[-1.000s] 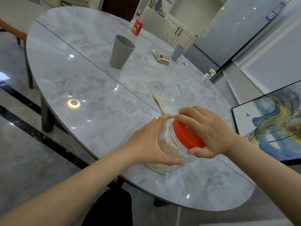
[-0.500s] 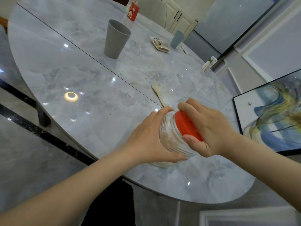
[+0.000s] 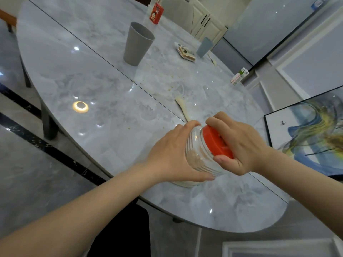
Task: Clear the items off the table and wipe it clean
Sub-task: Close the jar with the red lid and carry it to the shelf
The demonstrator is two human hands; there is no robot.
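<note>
Head view: jar (image 3: 199, 154) between both hands.

Ribbed glass jar (image 3: 199, 154) with red lid (image 3: 216, 143), tilted, crumbs inside, over near worktop (image 3: 104, 93) edge; grey cup (image 3: 137, 43) upright, far side.

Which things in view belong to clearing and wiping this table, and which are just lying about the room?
Part of the job:
- jar with red lid, held in both hands
- grey cup
- blue cup
- red carton
- snack packet
- small box
- spoon
- crumbs
- table

Lying about:
- painting
- cabinet
</note>
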